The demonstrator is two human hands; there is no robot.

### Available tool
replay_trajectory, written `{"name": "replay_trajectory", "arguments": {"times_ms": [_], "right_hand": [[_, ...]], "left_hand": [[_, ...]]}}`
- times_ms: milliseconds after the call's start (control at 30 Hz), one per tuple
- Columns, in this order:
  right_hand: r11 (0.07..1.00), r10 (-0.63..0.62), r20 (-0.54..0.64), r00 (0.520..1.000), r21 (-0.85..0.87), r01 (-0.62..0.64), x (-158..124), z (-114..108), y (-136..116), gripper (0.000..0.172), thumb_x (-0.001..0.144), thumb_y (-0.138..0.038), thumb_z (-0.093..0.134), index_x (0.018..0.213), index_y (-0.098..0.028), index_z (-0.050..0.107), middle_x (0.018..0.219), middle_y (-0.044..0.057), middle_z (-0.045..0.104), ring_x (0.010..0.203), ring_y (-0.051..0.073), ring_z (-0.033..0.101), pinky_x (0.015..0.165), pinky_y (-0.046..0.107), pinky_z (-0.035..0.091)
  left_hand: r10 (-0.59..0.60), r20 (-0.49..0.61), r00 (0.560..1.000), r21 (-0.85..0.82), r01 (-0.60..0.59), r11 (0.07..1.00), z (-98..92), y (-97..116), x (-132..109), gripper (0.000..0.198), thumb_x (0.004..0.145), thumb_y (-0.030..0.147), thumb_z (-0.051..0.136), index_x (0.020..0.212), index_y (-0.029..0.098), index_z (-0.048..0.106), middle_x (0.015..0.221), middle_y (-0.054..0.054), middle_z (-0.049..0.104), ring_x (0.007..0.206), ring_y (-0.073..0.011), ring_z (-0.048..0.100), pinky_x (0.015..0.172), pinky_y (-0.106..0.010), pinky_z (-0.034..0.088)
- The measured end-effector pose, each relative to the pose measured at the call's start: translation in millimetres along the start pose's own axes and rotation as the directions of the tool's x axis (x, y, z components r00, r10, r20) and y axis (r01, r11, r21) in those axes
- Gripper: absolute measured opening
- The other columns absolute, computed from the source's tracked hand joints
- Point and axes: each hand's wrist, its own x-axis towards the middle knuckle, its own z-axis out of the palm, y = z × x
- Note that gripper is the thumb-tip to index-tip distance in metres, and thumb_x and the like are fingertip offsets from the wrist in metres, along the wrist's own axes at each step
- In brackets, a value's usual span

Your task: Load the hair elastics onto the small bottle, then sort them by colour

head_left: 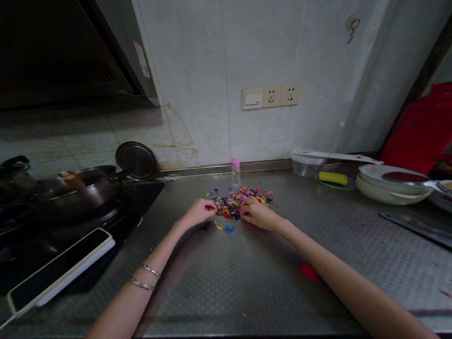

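A heap of small, bright, many-coloured bands [231,205], which look like little elastic hair ties, lies on the metal counter [220,286]. At the heap's left edge is my left hand [202,212], its fingertips drawn together; anything between them is too small to make out. My right hand [258,213] reaches over the right part of the heap with fingers bent and pinched, and its fingertips hide what they touch. Separate little groups lie in front: black bands [206,226], yellow bands [217,224] and blue bands [228,229]. Behind the heap stands a clear bottle [236,178] with a pink cap.
On the left are a hob with a pan [81,190] and a phone [60,268] on a white cable. A red object [308,271] lies by my right forearm. To the right are a yellow sponge [333,178], stacked bowls [390,192] and a knife [429,233].
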Motion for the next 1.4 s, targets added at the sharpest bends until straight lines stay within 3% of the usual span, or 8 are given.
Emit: {"name": "replay_trajectory", "arguments": {"times_ms": [200,533,800,967,1100,1200,1300,1400], "right_hand": [[0.999,-0.027,-0.045,0.999,0.033,0.028,1,0,-2,0.013,0.079,-0.015,0.051,0.072,-0.014,0.061,0.09,0.008,0.052,0.09,0.017,0.045,0.083,0.032,0.039],[0.994,-0.062,-0.116,0.991,0.081,0.071,3,-8,-12,0.008,0.078,-0.017,0.052,0.077,-0.016,0.061,0.092,0.008,0.052,0.094,0.02,0.046,0.085,0.036,0.039],[0.994,-0.066,-0.104,0.992,0.084,0.075,2,-14,-28,0.009,0.079,-0.017,0.052,0.079,-0.016,0.061,0.093,0.008,0.052,0.096,0.019,0.046,0.088,0.036,0.037],[0.992,-0.065,-0.108,0.992,0.1,0.076,3,-12,-22,0.01,0.078,-0.018,0.052,0.083,-0.017,0.061,0.094,0.008,0.053,0.096,0.019,0.047,0.087,0.035,0.037],[0.995,0.002,-0.137,0.991,0.095,0.011,1,-14,3,0.012,0.076,-0.016,0.054,0.083,-0.017,0.063,0.092,0.007,0.056,0.093,0.018,0.048,0.084,0.033,0.038],[0.997,0.07,-0.086,0.994,0.049,-0.066,-5,-21,26,0.011,0.071,-0.014,0.056,0.073,-0.018,0.066,0.085,0.005,0.059,0.088,0.017,0.051,0.085,0.033,0.036],[0.995,0.094,-0.022,0.995,0.043,-0.093,-10,-24,39,0.012,0.068,-0.013,0.057,0.068,-0.018,0.068,0.079,0.003,0.061,0.081,0.015,0.053,0.081,0.029,0.037],[0.993,0.106,-0.024,0.994,0.045,-0.105,-12,-20,42,0.013,0.067,-0.015,0.057,0.07,-0.019,0.069,0.079,0.003,0.062,0.081,0.016,0.053,0.08,0.028,0.038]], "left_hand": [[0.017,0.023,1.0,-0.015,-0.016,1.0,3.0,5,0,0.018,0.072,0.022,0.054,0.077,0.012,0.068,0.076,-0.004,0.068,0.065,-0.012,0.057,0.062,-0.02,0.042],[0.081,0.116,0.99,0.015,-0.083,0.996,8.8,39,-5,0.025,0.071,0.028,0.059,0.089,0.014,0.068,0.071,-0.002,0.064,0.056,-0.0095,0.049,0.052,-0.019,0.034],[0.099,0.123,0.987,-0.015,-0.098,0.995,12.6,40,-5,0.017,0.072,0.02,0.056,0.08,0.015,0.07,0.075,-0.003,0.067,0.069,-0.0135,0.056,0.065,-0.021,0.04],[0.104,0.137,0.985,-0.009,-0.104,0.995,12.2,39,-5,0.017,0.071,0.019,0.055,0.079,0.015,0.069,0.074,-0.002,0.066,0.067,-0.0126,0.056,0.064,-0.02,0.04],[0.076,0.118,0.99,0.0,-0.077,0.997,0.3,30,-4,0.018,0.071,0.021,0.054,0.077,0.014,0.069,0.072,-0.002,0.066,0.065,-0.0124,0.055,0.063,-0.02,0.04],[0.011,0.13,0.991,-0.004,-0.01,1.0,-17.4,18,-2,0.02,0.07,0.025,0.055,0.076,0.014,0.07,0.071,-0.002,0.067,0.065,-0.0128,0.055,0.063,-0.02,0.039],[-0.067,0.201,0.977,0.036,0.061,0.997,-35.0,2,-3,0.019,0.065,0.026,0.057,0.072,0.013,0.07,0.065,-0.001,0.066,0.061,-0.0118,0.054,0.06,-0.019,0.038],[-0.143,0.32,0.936,0.063,0.13,0.99,-47.1,-13,-7,0.017,0.062,0.027,0.058,0.068,0.015,0.07,0.059,0.0,0.064,0.054,-0.0102,0.052,0.053,-0.018,0.035]]}}
